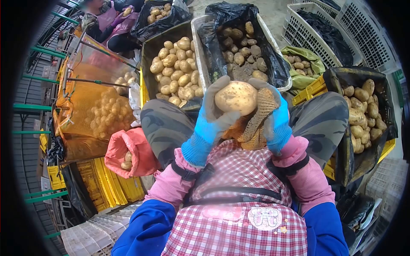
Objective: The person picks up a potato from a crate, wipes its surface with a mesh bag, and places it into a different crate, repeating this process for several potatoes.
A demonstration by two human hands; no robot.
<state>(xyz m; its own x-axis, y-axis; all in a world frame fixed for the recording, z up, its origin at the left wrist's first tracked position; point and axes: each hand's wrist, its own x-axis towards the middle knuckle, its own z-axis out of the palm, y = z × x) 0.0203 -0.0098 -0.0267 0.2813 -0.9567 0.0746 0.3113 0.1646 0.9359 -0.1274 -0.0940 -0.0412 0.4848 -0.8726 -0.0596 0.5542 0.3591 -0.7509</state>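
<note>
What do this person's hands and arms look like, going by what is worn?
Both the left hand and right hand wear knit gloves, bright blue at wrist and back and grey-coated on the palm side. Pink checked oversleeves cover the forearms, each cinched by a black band near the elbow, over blue sleeves.

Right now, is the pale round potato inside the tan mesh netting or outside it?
Outside: the potato shows bare skin between the left hand and right hand, while the netting bunches beside and below it.
</note>
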